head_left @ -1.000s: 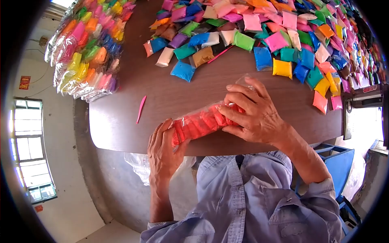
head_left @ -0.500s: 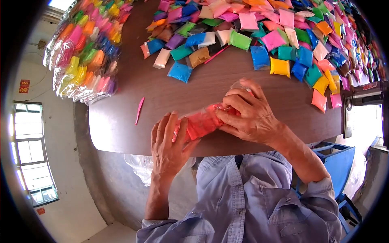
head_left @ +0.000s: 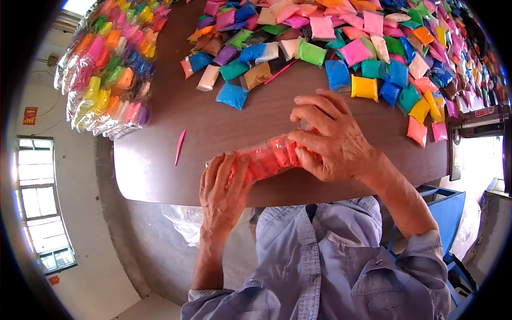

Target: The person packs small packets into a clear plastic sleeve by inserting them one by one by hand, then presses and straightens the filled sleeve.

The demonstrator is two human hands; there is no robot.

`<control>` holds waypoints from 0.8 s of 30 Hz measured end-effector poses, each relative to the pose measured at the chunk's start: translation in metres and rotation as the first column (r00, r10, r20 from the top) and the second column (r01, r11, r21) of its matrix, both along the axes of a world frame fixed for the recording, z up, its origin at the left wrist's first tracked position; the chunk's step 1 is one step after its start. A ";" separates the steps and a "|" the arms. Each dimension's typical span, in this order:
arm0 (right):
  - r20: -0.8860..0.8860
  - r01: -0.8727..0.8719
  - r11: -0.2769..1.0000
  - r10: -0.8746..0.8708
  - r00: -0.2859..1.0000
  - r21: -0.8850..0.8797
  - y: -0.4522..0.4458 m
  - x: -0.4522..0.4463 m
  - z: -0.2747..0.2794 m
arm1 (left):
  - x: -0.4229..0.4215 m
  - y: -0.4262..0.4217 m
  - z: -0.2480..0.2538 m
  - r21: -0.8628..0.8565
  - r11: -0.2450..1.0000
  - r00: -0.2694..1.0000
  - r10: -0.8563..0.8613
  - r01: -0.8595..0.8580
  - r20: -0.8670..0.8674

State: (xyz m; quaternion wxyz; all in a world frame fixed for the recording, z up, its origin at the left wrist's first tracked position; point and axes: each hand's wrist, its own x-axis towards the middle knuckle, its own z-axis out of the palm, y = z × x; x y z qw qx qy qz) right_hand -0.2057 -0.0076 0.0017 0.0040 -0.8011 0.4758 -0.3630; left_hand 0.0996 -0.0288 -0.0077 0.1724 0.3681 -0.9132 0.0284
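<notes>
A long clear plastic bag [head_left: 265, 160] packed with red packets lies across the near part of the table, between my two hands. My left hand [head_left: 225, 184] grips its left end, fingers over the top and thumb along the near side. At the right end, my right hand [head_left: 338, 140] has the bag between thumb and index finger, while its other fingers are bent and raised above. The right tip of the bag is partly hidden behind those fingers.
Many small colourful packets [head_left: 311, 52] are heaped across the back and right of the brown table [head_left: 160, 178]. Filled clear bags [head_left: 109, 80] are stacked at the left. One pink plastic stick [head_left: 180, 148] lies left of my hands. A blue stool [head_left: 445, 205] stands at the right.
My right hand's upper fingers have lifted and spread away from the bag. My left fingers have moved closer over its left end, and more red packets show at the right.
</notes>
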 end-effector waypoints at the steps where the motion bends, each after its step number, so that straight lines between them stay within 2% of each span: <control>1: -0.031 0.010 1.000 -0.010 0.999 -0.007 -0.002 -0.004 0.001 | 0.000 0.000 0.000 -0.001 1.000 1.000 0.001 -0.001 -0.002; 3: -0.063 0.022 1.000 -0.023 0.998 -0.013 -0.003 -0.011 -0.001 | 0.001 0.001 -0.001 0.023 1.000 1.000 0.013 -0.012 -0.008; 5: -0.034 -0.004 0.997 0.006 0.999 0.072 -0.006 -0.016 -0.007 | 0.001 0.001 -0.002 0.044 0.999 1.000 0.027 -0.027 -0.015; 12: 0.064 -0.095 0.995 0.092 0.994 0.036 -0.019 -0.025 0.005 | 0.001 -0.001 0.000 0.048 0.999 1.000 0.022 -0.022 -0.015; 15: 0.060 -0.146 0.980 0.139 0.988 0.137 -0.025 -0.033 0.008 | 0.002 -0.001 0.001 0.053 0.998 1.000 0.022 -0.022 -0.009; 17: 0.061 -0.167 0.932 0.156 0.986 0.323 -0.027 -0.038 0.009 | 0.001 -0.001 0.002 0.060 0.998 1.000 0.024 -0.024 -0.001; 21: 0.076 -0.131 0.932 0.112 0.991 0.339 -0.027 -0.040 0.005 | -0.001 -0.001 0.003 0.071 0.997 0.999 0.036 -0.035 -0.016; 24: 0.094 -0.131 0.960 0.111 0.989 0.247 -0.021 -0.039 -0.001 | -0.003 -0.001 0.003 0.067 0.997 0.999 0.044 -0.042 -0.021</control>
